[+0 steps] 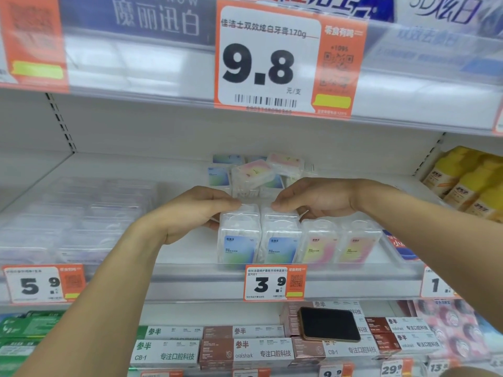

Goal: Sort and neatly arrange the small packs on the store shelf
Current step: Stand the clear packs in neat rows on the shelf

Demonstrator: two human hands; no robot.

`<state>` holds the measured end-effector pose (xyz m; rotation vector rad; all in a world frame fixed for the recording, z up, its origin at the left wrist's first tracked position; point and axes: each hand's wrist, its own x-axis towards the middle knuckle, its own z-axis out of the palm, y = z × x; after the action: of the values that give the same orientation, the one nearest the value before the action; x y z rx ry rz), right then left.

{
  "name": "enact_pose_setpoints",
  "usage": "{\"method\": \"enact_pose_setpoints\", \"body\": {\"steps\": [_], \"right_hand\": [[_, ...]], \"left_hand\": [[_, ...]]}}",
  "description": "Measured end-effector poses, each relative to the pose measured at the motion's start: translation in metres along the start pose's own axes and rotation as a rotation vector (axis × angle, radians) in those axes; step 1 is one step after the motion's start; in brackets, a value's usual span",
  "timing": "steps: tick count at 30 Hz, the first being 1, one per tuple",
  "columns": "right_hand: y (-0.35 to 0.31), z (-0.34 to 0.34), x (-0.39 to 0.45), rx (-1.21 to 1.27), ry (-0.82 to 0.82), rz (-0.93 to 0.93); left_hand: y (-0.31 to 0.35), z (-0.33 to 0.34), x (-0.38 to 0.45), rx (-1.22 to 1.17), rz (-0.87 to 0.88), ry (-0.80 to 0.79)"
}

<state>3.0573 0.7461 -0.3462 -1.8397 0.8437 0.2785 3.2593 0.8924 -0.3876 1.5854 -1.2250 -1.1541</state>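
Several small clear packs stand in a row at the front of the white shelf (190, 254): two with blue-green labels (239, 247) (281, 248) and two with pink-yellow labels (319, 247) (356, 247). My left hand (190, 213) curls round the top left of the left blue pack. My right hand (313, 198) rests its fingertips on the top of the second blue pack. Behind my hands lies a loose pile of more packs (255, 172), some tilted.
Clear flat boxes (76, 219) fill the shelf's left side and yellow pouches (468, 183) its right. A black phone (329, 323) lies on toothpaste boxes (245, 352) on the shelf below. Price tags (275, 281) line the shelf edge; the upper shelf rail (163, 99) hangs close overhead.
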Motion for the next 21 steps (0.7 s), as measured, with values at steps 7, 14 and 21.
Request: {"method": "enact_pose_setpoints", "body": {"steps": [7, 14, 21], "right_hand": [[-0.006, -0.005, 0.002, -0.034, 0.164, -0.010], [-0.017, -0.022, 0.048, -0.510, 0.640, -0.160], [-0.029, -0.020, 0.107, -0.896, 0.430, -0.074]], "left_hand": [[-0.002, -0.005, 0.002, -0.094, -0.009, 0.055], [-0.010, -0.005, 0.041, 0.177, 0.133, 0.622], [-0.030, -0.006, 0.078, 0.499, 0.079, 0.556]]}}
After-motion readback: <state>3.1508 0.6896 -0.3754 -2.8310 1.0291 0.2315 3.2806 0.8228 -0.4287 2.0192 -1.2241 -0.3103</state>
